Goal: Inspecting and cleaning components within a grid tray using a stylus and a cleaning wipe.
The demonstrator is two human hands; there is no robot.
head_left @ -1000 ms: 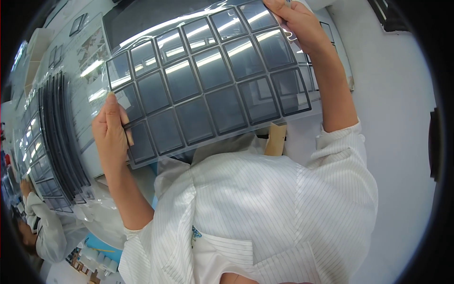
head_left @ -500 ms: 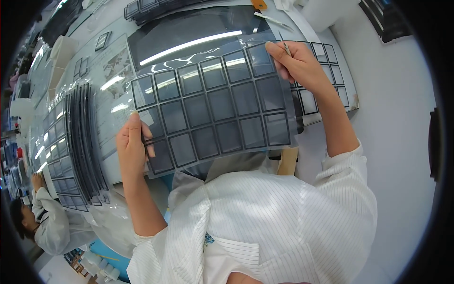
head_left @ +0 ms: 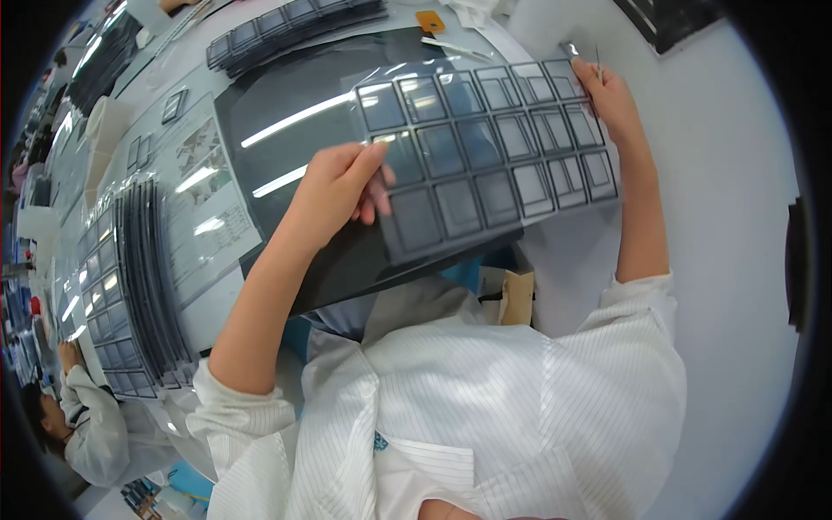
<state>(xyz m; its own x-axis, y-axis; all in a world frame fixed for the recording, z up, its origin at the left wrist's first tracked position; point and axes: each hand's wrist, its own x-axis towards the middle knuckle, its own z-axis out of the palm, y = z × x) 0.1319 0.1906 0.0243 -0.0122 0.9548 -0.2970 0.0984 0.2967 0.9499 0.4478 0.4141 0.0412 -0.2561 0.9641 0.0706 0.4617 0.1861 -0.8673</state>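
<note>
I hold a thin gridded sheet (head_left: 494,165) of dark, glossy square panels, nearly flat just above a black mat (head_left: 286,130) on the table. My left hand (head_left: 340,186) grips the sheet's left edge, thumb on top and fingers spread over the panels. My right hand (head_left: 611,95) grips its far right corner, and a thin metal tool (head_left: 598,62) sticks up beside those fingers. Both forearms are bare below white striped sleeves. The sheet's near edge hangs over the table edge toward my chest.
A fanned stack of similar gridded sheets (head_left: 130,286) lies at the left, another stack (head_left: 295,26) at the far side. Printed papers (head_left: 204,204) lie beside the mat. An orange block (head_left: 431,21) sits beyond it. A cardboard box (head_left: 517,297) is under the table edge; a co-worker (head_left: 87,425) sits lower left.
The sheet has come down from being held up in front of me to lying low over the black mat. Both hands kept their hold and moved down and away with it.
</note>
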